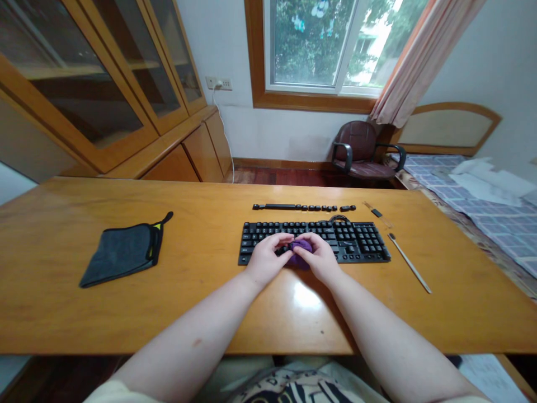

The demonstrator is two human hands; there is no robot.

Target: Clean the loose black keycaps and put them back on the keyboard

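Observation:
A black keyboard (361, 240) lies on the wooden desk. My left hand (266, 257) is over its near left part, thumb and fingertips pinched round a small black keycap (289, 246), partly hidden by the fingers. Right beside it, my right hand (321, 258) is closed on a purple cloth (302, 262) that meets the keycap. Behind the keyboard runs a row of loose black keycaps (280, 207), a long one among them. Both hands hide some of the keyboard's front keys.
To the left lies a folded grey cloth (119, 252) with a black strap. On the right are a brush with a long pale handle (413, 266) and a wire tool with a black grip (376, 213). A brown armchair (363, 148) stands beyond the desk (188, 313).

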